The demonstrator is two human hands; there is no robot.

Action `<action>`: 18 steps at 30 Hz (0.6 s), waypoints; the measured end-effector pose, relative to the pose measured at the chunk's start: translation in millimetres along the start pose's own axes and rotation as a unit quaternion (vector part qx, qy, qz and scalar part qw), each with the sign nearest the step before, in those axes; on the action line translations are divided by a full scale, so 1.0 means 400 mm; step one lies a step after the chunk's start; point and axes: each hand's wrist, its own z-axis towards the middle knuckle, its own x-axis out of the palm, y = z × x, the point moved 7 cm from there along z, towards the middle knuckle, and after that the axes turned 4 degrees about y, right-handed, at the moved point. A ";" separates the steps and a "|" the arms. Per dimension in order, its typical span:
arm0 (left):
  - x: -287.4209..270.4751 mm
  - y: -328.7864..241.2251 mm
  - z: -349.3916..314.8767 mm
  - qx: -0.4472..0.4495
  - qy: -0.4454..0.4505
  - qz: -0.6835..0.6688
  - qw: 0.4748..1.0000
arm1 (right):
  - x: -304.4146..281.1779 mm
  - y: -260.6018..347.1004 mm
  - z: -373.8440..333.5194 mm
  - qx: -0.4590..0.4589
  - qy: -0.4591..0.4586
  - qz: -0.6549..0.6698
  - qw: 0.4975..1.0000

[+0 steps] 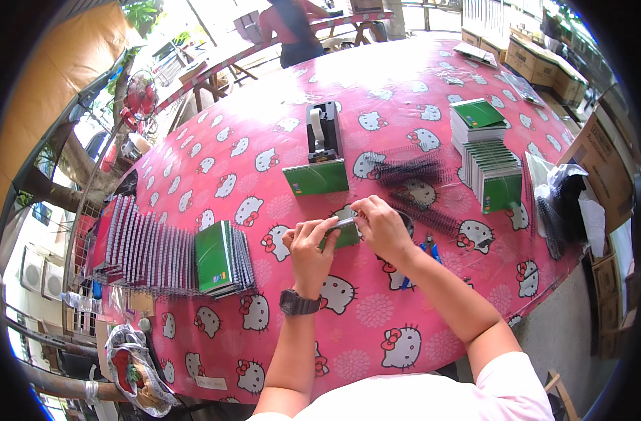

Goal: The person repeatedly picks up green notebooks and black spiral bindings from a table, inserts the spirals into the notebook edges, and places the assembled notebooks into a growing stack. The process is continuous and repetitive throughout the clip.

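Okay, from the head view I see both hands meeting over the middle of the pink cartoon-cat tablecloth (376,309). Left hand (310,242), wristwatch (297,303) on it, pinches the near-left edge of a small green notebook (343,235) between thumb and fingertips. Right hand (380,223) is curled over the notebook's top edge, fingers pressed together on it; I can't tell exactly what they grip there. Notebook sits just above the table, between the two hands.

Around it: another green notebook (317,177) lies flat just beyond, touching a black tape dispenser (323,130). Black spiral binding coils (411,168) lie to the right of that. Fanned row of bound notebooks (173,252) to my left, green cover on its near end. Stacks of green notebooks (490,158) far right. Blue-handled pliers (429,249) just beside the right forearm. Another person stands at a far table (292,28).
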 end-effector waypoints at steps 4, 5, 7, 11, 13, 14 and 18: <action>-0.002 0.000 0.000 0.004 0.004 0.004 1.000 | -0.009 -0.041 0.024 0.059 0.111 0.185 0.975; -0.004 -0.002 0.001 0.008 0.006 0.005 1.000 | -0.010 -0.040 0.025 0.042 0.128 0.186 0.973; -0.005 -0.004 0.002 0.014 0.009 0.001 1.000 | -0.010 -0.035 0.027 0.006 0.161 0.189 0.969; -0.002 -0.004 0.001 0.029 0.015 -0.014 0.999 | 0.004 -0.042 0.022 -0.015 0.213 0.186 0.959; -0.003 -0.007 0.002 0.034 0.019 -0.020 0.999 | 0.007 -0.045 0.020 -0.003 0.243 0.181 0.953; -0.002 -0.008 0.002 0.034 0.023 -0.022 0.999 | 0.008 -0.044 0.020 0.000 0.246 0.178 0.953; -0.006 -0.009 0.004 0.027 0.024 -0.026 0.999 | -0.010 0.000 0.021 -0.081 0.219 0.114 0.966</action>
